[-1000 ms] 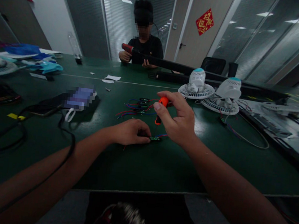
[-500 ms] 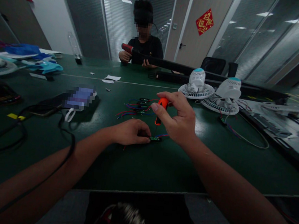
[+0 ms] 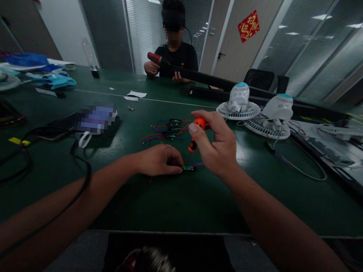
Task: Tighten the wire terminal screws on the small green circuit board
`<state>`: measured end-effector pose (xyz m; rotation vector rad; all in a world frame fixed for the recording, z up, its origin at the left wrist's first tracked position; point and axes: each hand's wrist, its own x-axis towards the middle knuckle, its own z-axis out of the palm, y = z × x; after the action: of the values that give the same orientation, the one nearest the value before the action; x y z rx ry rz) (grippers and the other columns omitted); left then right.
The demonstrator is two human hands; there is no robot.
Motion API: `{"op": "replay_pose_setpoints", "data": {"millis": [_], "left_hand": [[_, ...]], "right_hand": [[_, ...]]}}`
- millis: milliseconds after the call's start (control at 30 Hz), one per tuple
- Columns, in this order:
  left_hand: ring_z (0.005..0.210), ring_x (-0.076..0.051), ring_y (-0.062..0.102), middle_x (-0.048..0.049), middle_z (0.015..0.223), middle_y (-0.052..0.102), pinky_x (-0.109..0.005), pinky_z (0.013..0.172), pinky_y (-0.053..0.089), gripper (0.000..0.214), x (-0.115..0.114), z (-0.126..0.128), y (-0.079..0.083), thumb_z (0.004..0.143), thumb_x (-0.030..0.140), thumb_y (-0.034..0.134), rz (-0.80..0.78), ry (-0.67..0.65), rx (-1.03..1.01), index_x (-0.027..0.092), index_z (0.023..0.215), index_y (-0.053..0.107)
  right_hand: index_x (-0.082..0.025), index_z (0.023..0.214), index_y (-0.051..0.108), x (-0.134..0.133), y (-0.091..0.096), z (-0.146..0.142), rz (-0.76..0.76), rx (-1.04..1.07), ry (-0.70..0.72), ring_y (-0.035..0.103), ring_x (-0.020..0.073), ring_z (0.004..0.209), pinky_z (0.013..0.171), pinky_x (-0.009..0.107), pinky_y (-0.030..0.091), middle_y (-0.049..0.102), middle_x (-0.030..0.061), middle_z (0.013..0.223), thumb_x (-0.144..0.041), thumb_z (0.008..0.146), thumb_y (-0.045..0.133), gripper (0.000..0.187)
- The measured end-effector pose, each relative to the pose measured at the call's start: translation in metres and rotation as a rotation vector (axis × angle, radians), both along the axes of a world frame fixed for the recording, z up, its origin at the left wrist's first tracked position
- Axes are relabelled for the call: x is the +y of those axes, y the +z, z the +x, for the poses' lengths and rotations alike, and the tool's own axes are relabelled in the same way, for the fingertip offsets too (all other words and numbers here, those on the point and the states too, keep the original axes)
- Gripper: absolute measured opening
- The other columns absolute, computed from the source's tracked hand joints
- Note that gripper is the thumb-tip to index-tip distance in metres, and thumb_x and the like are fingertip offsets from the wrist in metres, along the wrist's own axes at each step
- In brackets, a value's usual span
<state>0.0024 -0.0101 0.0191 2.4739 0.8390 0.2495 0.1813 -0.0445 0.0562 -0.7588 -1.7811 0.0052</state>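
Note:
Upright in my right hand (image 3: 218, 145) is a screwdriver (image 3: 193, 144) with an orange and black handle, pinched between thumb and fingers. Its thin shaft points down onto a small green circuit board (image 3: 188, 168) on the table. Thumb and fingertips of my left hand (image 3: 161, 160) close on the board's left end and keep it against the tabletop. Red and blue wires run out from the board on both sides. Just beyond my hands lies a bunch of similar wired boards (image 3: 172, 128).
Two white fan heads (image 3: 270, 116) rest at the right, one with a wired board. A phone (image 3: 97, 119) and a black cable (image 3: 28, 170) lie left. Across the green table (image 3: 132, 209), another person (image 3: 177, 58) holds a red tool and a long black bar.
The screwdriver handle has turned and tilted slightly, and my right thumb and fingers have shifted a little to the right. My left hand and the board stay in place.

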Motion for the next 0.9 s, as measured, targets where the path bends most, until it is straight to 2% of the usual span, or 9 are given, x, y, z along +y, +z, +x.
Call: {"op": "replay_pose_setpoints", "data": {"millis": [367, 700, 900], "left_hand": [[0.071, -0.011, 0.059, -0.0012, 0.082, 0.066, -0.023, 0.063, 0.043, 0.025, -0.0001, 0.0001, -0.0002, 0.080, 0.037, 0.059, -0.026, 0.000, -0.001, 0.017, 0.094, 0.067], [0.073, -0.012, 0.058, -0.0008, 0.084, 0.066, -0.024, 0.067, 0.042, 0.024, 0.0004, 0.0002, -0.0010, 0.080, 0.036, 0.059, 0.017, -0.004, -0.015, 0.018, 0.094, 0.067], [0.071, -0.012, 0.058, -0.0005, 0.082, 0.066, -0.023, 0.064, 0.041, 0.024, -0.0004, 0.0008, 0.0005, 0.081, 0.036, 0.058, -0.019, -0.004, -0.001, 0.018, 0.094, 0.067]], "right_hand": [[-0.022, 0.109, 0.058, 0.0003, -0.0012, -0.0002, -0.039, -0.020, -0.002, 0.057, 0.0159, 0.088, 0.079, 0.035, 0.046, 0.060, 0.0036, 0.096, -0.025, 0.089, 0.052, 0.021], [-0.024, 0.107, 0.058, -0.0022, -0.0016, -0.0014, -0.096, -0.002, 0.002, 0.059, 0.0160, 0.084, 0.076, 0.034, 0.048, 0.065, 0.0023, 0.097, -0.029, 0.088, 0.055, 0.020], [-0.021, 0.104, 0.060, -0.0032, -0.0001, -0.0016, -0.071, -0.003, 0.029, 0.058, 0.0156, 0.083, 0.078, 0.034, 0.047, 0.063, 0.0024, 0.092, -0.034, 0.085, 0.062, 0.023]]}}
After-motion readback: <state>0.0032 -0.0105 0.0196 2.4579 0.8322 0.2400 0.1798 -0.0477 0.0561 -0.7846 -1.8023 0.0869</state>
